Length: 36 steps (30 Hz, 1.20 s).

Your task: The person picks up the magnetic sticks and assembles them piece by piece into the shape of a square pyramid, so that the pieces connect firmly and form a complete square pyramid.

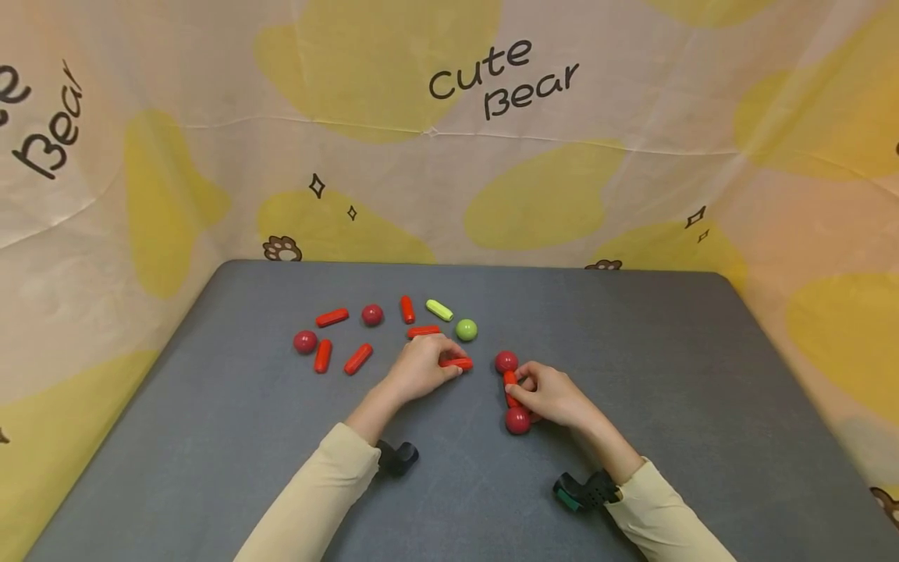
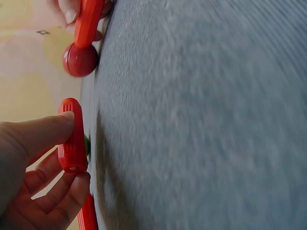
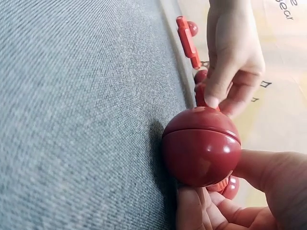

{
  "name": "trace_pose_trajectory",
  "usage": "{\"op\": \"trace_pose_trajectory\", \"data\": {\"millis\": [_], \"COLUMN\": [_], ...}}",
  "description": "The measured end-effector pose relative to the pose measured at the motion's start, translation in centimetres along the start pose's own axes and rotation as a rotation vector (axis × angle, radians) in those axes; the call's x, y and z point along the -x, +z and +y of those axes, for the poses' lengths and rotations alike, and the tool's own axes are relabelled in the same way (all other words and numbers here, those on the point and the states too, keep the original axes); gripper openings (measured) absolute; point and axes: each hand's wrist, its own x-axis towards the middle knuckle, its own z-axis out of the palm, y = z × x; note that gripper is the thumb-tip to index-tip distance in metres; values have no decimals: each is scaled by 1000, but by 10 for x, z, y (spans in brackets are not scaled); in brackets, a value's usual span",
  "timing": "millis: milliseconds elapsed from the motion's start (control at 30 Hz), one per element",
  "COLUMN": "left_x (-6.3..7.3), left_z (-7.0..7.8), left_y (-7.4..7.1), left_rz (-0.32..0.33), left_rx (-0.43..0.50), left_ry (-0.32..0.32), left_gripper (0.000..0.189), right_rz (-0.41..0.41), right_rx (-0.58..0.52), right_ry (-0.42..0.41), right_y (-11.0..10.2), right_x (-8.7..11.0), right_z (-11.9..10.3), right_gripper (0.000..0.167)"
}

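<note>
1. Head view: my left hand pinches a short, ridged, red plastic-looking stick. My right hand grips a matching right-hand red stick, set between a glossy dark-red far ball and a glossy dark-red near ball. I judge the right should brace this piece so neither ball twists.

2. Around them, the flat grey table has rounded far corners. Loose red sticks, two dark-red balls, a yellow-green ridged stick and a glossy green ball lie beyond my left hand or to its left. A creased cream-and-yellow printed cloth walls the space.

3. Left wrist view: my thumb presses the left stick's side, leaving its ends bare. I'd level it and meet any ball squarely; a slant could jam. The table's fabric-like texture shows here.

4. Right wrist view: the near ball hides most of the right-hand stick, so I'd judge alignment from above. My right fingers bend around the piece, low beside the table; the cloth rises behind.
</note>
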Motion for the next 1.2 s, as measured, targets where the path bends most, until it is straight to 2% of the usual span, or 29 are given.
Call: {"op": "trace_pose_trajectory", "data": {"millis": [267,733,933,1067,1200], "left_x": [-9,-16,-16,-17,-18], "left_z": [11,17,17,17,17], "left_y": [8,14,16,17,16], "left_rz": [-30,-21,-30,-28,-24], "left_rx": [10,26,19,9,-1], "left_ry": [18,41,27,33,38], "left_gripper": [16,13,13,13,13], "right_rz": [7,-11,-7,33,71], "right_rx": [5,-21,-31,-38,-22], "right_ry": [11,-7,29,48,28], "right_y": [2,4,1,-4,-7], "right_x": [-1,-2,-1,-2,-7], "right_z": [-2,-4,-5,-6,-6], "right_gripper": [23,22,23,28,41]}}
